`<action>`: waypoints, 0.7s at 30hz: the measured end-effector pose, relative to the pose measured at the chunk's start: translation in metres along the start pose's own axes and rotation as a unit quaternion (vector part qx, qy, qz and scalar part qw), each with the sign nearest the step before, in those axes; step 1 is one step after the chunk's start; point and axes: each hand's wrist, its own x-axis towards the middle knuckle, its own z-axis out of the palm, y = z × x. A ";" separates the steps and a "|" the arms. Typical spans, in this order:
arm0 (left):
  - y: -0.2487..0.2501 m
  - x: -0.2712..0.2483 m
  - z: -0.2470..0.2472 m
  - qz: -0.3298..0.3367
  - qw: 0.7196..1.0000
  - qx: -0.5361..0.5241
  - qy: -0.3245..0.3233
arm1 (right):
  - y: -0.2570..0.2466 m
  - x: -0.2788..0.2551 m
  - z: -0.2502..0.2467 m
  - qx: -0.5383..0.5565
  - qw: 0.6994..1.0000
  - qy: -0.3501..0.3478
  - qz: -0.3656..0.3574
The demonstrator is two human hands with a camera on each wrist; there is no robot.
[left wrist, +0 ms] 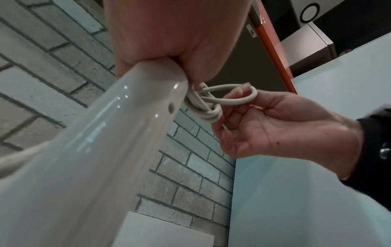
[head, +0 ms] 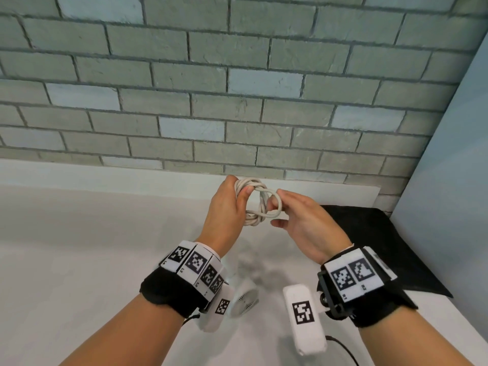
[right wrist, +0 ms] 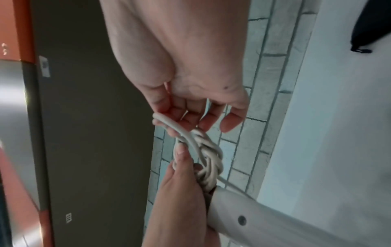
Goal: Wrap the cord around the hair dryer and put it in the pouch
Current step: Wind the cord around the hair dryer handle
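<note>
My left hand [head: 239,192] grips the end of the white hair dryer's handle [left wrist: 105,133] together with a bundle of coiled white cord [head: 257,204], held up above the table. The dryer hangs below that wrist, and only its grilled head [head: 245,299] shows in the head view. My right hand [head: 277,207] is just right of the bundle, its curled fingers hooked through one cord loop [left wrist: 230,97] and pinching it. The black pouch [head: 369,247] lies flat on the table to the right, beyond my right wrist.
A white table [head: 79,247] runs to a grey brick wall [head: 237,88] behind. A pale blue panel [head: 454,154] closes the right side, close to the pouch. White tagged camera units sit on both wrists.
</note>
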 end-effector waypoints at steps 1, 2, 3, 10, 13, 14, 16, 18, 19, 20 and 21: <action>-0.001 0.000 -0.001 -0.003 1.000 -0.002 0.004 | 0.002 -0.002 0.002 0.000 1.000 -0.008 -0.001; -0.001 0.000 -0.002 -0.005 1.000 -0.003 0.006 | 0.003 -0.004 0.003 -0.005 1.000 -0.014 -0.004; -0.001 0.000 -0.002 -0.006 1.000 -0.003 0.007 | 0.004 -0.005 0.003 -0.020 1.000 -0.016 -0.012; -0.001 0.001 -0.003 -0.004 1.000 0.007 0.001 | -0.002 -0.010 -0.008 -0.062 0.986 0.100 -0.116; 0.001 0.000 0.000 -0.011 1.000 0.001 -0.015 | -0.004 -0.010 -0.016 -0.082 0.980 0.131 -0.124; 0.003 0.001 0.001 -0.013 1.000 -0.002 -0.022 | -0.003 -0.009 -0.019 -0.070 0.983 0.129 -0.110; 0.005 0.003 0.001 -0.027 0.999 -0.013 -0.036 | 0.001 -0.009 -0.025 0.005 0.993 0.092 -0.073; 0.004 0.006 -0.001 -0.064 0.996 -0.046 -0.048 | 0.006 -0.011 -0.031 0.092 0.994 0.026 -0.043; 0.003 0.007 -0.003 -0.086 0.993 -0.067 -0.054 | 0.009 -0.013 -0.034 0.120 0.992 -0.004 -0.028; 0.002 0.008 -0.005 -0.105 0.989 -0.086 -0.061 | 0.011 -0.014 -0.036 0.140 0.990 -0.027 -0.016; 0.002 0.008 -0.006 -0.119 0.986 -0.098 -0.066 | 0.012 -0.015 -0.038 0.150 0.988 -0.035 -0.010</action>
